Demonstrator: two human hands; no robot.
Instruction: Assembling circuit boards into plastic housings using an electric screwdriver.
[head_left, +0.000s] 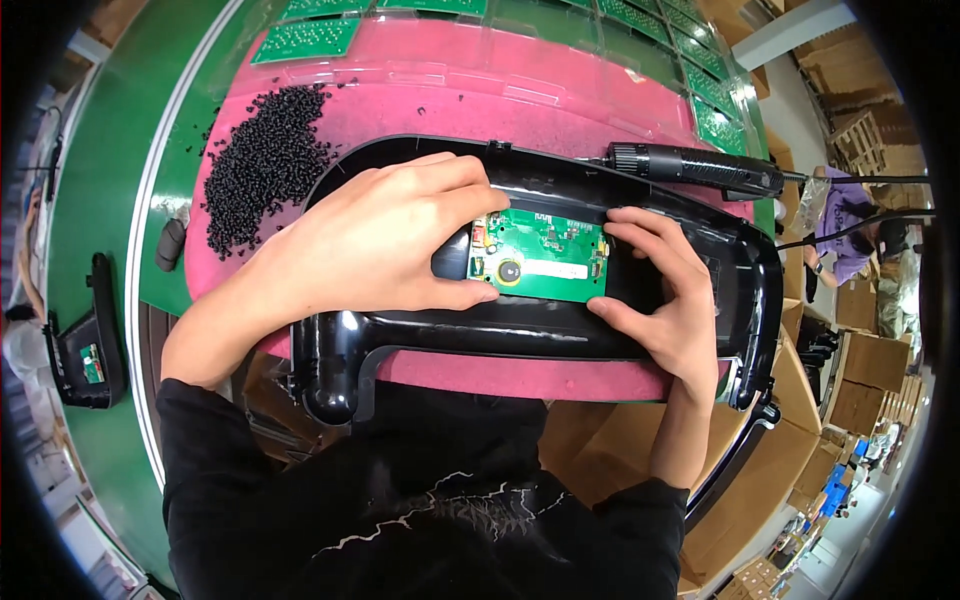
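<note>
A green circuit board (545, 255) with a round black part and a white strip lies over the middle of a black plastic housing (480, 337). My left hand (400, 235) grips the board's left edge, thumb at the lower corner and fingers at the upper one. At the right edge, my right hand (670, 290) holds the board the same way, fingertips above and thumb below. Whether the board rests fully on the housing floor cannot be made out. The housing lies hollow side up on a pink mat (420, 65).
A heap of small black screws (265, 165) lies left of the housing. Behind it stands a clear tray with several green boards (305, 40). A black electric screwdriver (695, 165) with a cable lies at the back right. Another black housing (90, 340) sits far left; cardboard boxes (760, 480) stand lower right.
</note>
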